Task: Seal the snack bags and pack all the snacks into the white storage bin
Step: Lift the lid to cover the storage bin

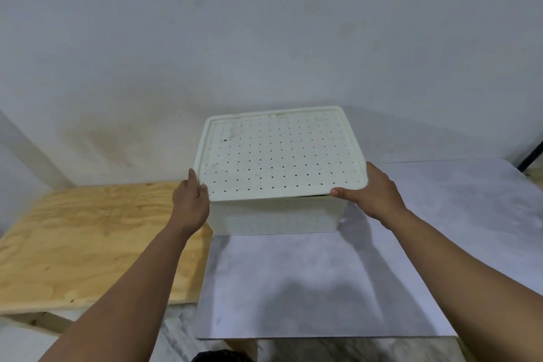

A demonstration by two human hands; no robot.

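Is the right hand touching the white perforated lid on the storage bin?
Touching. The head view shows the right hand gripping the white perforated lid at its near right corner, thumb against the front edge.

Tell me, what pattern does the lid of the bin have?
The white lid has rows of small dark holes, seen in the head view.
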